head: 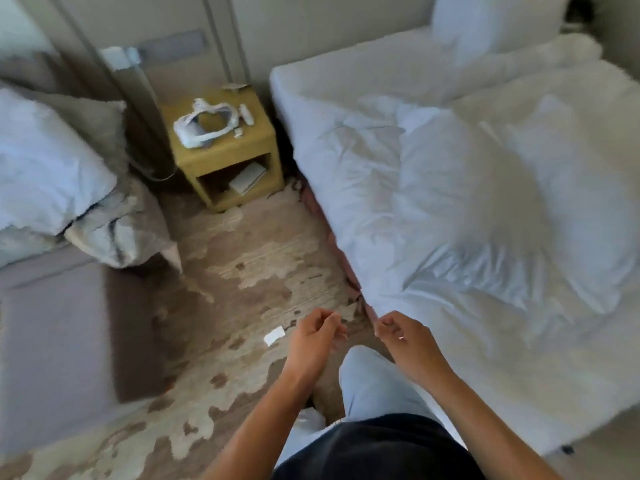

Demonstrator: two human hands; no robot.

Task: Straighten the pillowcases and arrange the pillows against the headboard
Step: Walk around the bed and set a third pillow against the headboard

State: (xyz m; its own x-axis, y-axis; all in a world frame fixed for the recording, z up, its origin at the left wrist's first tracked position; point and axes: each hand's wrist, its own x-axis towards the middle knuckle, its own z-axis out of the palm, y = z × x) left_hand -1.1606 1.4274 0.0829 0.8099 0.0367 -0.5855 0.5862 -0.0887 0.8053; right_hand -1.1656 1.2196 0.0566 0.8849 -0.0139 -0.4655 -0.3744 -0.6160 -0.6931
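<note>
A white pillow [485, 209] lies slantwise and rumpled on the white bed [346, 109], away from the wall. A second white pillow [491, 22] stands upright against the wall at the bed's head. A crumpled white duvet [581, 109] fills the bed's far right. My left hand [317, 336] hovers over the carpet, fingers curled, holding nothing. My right hand [403, 336] is curled the same way just beside the bed's near edge, also holding nothing. Both hands are well short of the pillows.
A yellow nightstand [225, 157] with a white headset [204, 123] stands between the bed and a grey couch [52, 341]. On the couch lie another pale pillow [45, 161] and a bunched blanket [117, 230]. A white paper scrap [274, 336] lies on the patterned carpet [242, 265].
</note>
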